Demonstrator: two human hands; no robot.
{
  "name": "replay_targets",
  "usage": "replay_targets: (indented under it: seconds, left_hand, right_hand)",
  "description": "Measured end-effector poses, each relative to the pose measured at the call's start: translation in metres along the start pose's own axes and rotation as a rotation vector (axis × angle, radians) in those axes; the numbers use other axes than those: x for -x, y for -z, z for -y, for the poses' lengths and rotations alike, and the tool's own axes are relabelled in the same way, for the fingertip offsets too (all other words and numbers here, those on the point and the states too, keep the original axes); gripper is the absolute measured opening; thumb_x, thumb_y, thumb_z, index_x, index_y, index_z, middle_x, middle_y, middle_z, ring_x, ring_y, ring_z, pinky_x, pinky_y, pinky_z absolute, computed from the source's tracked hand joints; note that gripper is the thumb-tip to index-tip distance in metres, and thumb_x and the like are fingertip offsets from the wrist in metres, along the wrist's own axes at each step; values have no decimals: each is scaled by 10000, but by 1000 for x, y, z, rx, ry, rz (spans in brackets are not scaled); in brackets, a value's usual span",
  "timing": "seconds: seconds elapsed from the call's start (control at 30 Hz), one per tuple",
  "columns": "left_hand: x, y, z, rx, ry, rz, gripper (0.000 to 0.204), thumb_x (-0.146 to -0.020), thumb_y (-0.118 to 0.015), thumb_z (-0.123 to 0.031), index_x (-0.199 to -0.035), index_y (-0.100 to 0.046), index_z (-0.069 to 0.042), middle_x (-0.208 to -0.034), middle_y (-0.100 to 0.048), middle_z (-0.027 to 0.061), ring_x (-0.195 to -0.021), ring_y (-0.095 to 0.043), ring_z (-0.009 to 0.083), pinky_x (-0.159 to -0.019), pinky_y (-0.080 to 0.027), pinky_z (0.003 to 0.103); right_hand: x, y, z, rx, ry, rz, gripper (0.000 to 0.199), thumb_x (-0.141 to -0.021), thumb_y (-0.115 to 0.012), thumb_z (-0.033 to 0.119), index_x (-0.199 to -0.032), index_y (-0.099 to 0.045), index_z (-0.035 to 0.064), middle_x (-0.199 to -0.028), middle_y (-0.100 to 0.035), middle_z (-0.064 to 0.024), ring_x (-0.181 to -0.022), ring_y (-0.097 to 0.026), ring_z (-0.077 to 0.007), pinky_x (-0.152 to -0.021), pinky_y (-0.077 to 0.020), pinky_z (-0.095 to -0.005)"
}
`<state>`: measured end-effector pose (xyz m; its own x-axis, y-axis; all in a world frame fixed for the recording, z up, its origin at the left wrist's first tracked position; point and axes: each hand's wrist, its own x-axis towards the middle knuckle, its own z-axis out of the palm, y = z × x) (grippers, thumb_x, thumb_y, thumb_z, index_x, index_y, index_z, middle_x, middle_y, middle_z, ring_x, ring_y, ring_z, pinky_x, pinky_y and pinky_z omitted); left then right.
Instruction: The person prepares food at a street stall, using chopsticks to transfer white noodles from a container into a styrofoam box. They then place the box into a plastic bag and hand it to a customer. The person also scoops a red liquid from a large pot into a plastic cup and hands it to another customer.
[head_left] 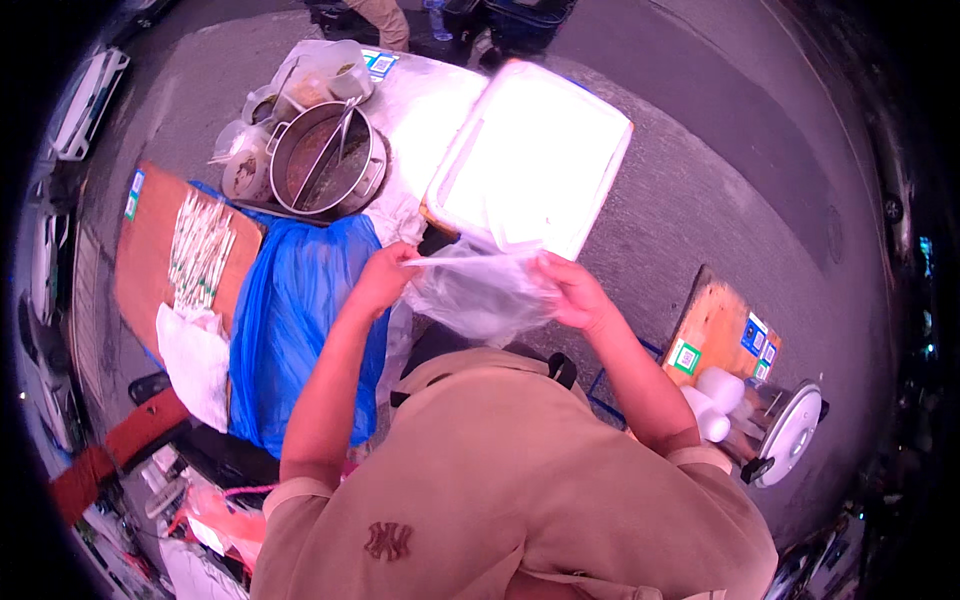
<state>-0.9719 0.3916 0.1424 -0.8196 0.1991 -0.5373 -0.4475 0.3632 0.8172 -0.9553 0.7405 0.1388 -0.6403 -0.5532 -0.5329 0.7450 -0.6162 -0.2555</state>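
Note:
A clear plastic bag (485, 295) is stretched between my two hands in front of my body. My left hand (385, 278) pinches one side of its upper edge, and my right hand (573, 290) grips the opposite side. The bag hangs loose and crumpled below that edge; I cannot make out anything inside it. Just beyond the bag lies a large white box or lid (540, 150), brightly lit. A big blue plastic bag (310, 320) drapes down beside my left forearm.
A divided metal pot (325, 160) with a utensil in it stands at the far left, beside plastic tubs (246, 172). Many wrapped chopsticks (200, 250) lie on a wooden board (145, 270). To the right are white cups (712, 400) and a lidded pot (790, 435).

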Motion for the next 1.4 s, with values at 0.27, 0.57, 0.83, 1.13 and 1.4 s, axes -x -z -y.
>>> replay_targets:
  seconds: [0.27,0.57,0.83,1.13,1.4]
  left_hand:
    - [-54,15,-11,1241,67,382,151,-981,-614,-136,-1095,-623,-38,-1057,-689,69,-984,-670,193,-870,-548,359]
    - [-110,49,-39,1008,69,415,145,-989,-622,-164,-1084,-627,-55,-1013,-675,35,-885,-649,133,-789,-541,300]
    - [-145,21,-77,1212,-21,306,151,-981,-633,-170,-1091,-621,-67,-976,-660,24,-884,-639,130,-752,-541,306]
    - [-257,-64,-26,1052,111,155,130,-990,-627,-195,-1070,-619,-93,-951,-645,8,-834,-621,119,-673,-538,291]
    - [-266,-76,-30,891,190,14,214,-1004,-607,-243,-1138,-625,-77,-989,-660,34,-881,-631,160,-741,-541,321]
  right_hand:
    - [-43,16,29,283,119,-476,393,-975,-599,307,-1183,-613,-26,-1121,-689,-120,-986,-667,-225,-905,-531,-405]
    - [-146,68,40,1178,381,-821,433,-840,-806,224,-1122,-588,-22,-1025,-676,-107,-913,-646,-193,-822,-535,-341]
    - [-105,89,102,959,378,-764,374,-881,-739,84,-1204,-567,6,-1124,-660,-99,-997,-639,-196,-907,-523,-347]
    - [-33,10,253,1169,405,-450,461,-907,-704,111,-1334,-556,20,-1228,-648,-74,-1133,-599,-177,-1003,-465,-347]
    - [-149,3,194,1577,188,-215,447,-844,-763,175,-1255,-644,47,-1182,-687,-136,-1143,-629,-255,-981,-490,-355]
